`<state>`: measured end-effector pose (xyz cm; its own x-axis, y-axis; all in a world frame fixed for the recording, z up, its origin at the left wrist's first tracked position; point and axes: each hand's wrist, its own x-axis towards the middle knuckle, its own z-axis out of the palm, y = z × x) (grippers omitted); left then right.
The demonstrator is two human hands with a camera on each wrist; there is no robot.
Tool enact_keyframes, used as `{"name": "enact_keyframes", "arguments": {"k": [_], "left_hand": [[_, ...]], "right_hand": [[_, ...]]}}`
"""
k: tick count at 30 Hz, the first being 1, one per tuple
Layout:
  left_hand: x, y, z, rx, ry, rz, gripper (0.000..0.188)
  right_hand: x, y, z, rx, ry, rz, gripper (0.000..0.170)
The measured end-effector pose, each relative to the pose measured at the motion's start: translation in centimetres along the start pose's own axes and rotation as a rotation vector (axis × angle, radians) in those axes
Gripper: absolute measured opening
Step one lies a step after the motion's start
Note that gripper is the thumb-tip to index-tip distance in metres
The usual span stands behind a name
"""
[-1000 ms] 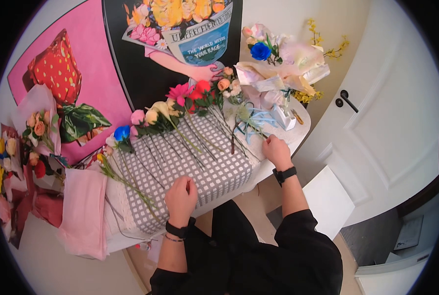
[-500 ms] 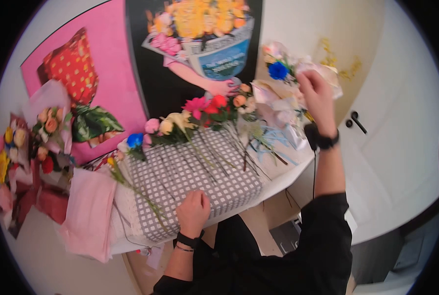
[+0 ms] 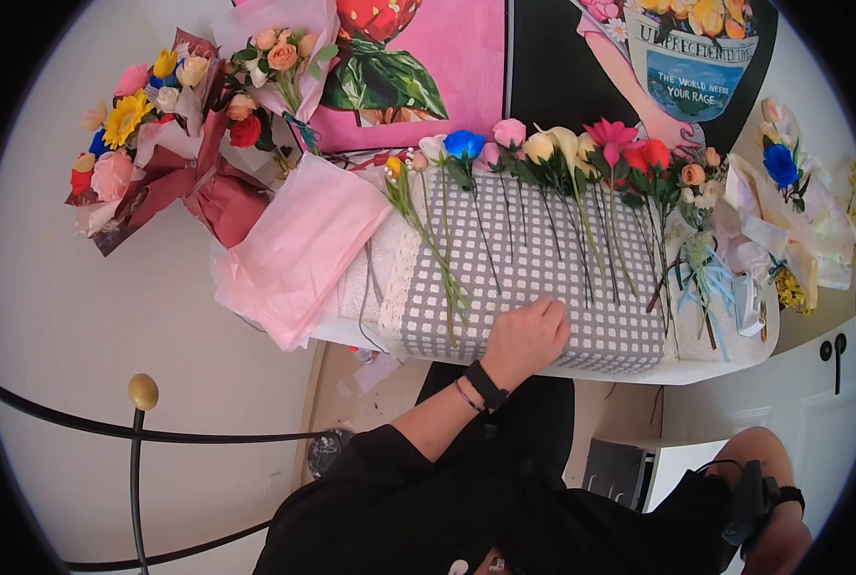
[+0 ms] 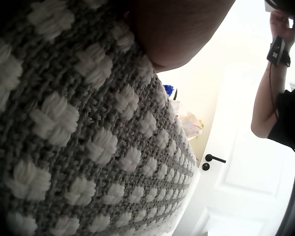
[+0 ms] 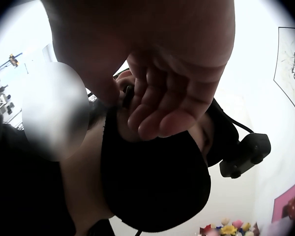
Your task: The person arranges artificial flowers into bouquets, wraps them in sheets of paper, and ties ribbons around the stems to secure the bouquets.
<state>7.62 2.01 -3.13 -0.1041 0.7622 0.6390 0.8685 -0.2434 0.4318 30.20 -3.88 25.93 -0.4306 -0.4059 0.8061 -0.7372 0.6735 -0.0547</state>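
Observation:
My left hand (image 3: 528, 335) rests on the grey-and-white checked cloth (image 3: 581, 331) near the table's front edge, its fingers loosely curled and holding nothing. Up close in the left wrist view, the cloth (image 4: 103, 147) shows a knitted texture, with part of the left hand (image 4: 177, 29) above it. My right hand (image 5: 157, 54) is raised beside my head, fingers bent toward the palm, overlapping the black face mask (image 5: 157, 182). Across the cloth lie flower stems, including a blue rose (image 3: 464, 145), a calla lily (image 3: 564, 144) and a magenta flower (image 3: 612, 139).
Pink wrapping paper (image 3: 298, 244) drapes over the table's left end. Wrapped bouquets (image 3: 126, 120) stand beyond it, and another wrapped bouquet (image 3: 787, 216) stands at the right. Light-blue ribbon (image 3: 720, 292) lies near a white box (image 3: 749, 305). A black metal rail (image 3: 140, 431) is at lower left.
My right hand has left the stems at the table's right end and risen to beside my head. The head view has swung left. My left hand stays on the cloth.

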Motion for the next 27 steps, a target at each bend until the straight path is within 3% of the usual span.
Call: {"name": "enact_keyframes", "arguments": {"k": [3, 13, 22, 27], "left_hand": [[-0.1, 0.0, 0.1, 0.02, 0.002, 0.001, 0.004], [0.1, 0.3, 0.1, 0.021, 0.011, -0.004, 0.003], [0.0, 0.6, 0.0, 0.025, -0.02, -0.04, 0.003], [0.0, 1.1, 0.0, 0.048, -0.035, -0.025, 0.004]], "right_hand": [[1.0, 0.3, 0.7, -0.009, 0.03, 0.11, 0.01], [0.2, 0.4, -0.6, 0.131, -0.018, 0.102, 0.004], [-0.9, -0.6, -3.5, 0.141, -0.113, 0.164, 0.008], [-9.0, -0.1, -10.6, 0.3, 0.83, 0.568, 0.015]]}}
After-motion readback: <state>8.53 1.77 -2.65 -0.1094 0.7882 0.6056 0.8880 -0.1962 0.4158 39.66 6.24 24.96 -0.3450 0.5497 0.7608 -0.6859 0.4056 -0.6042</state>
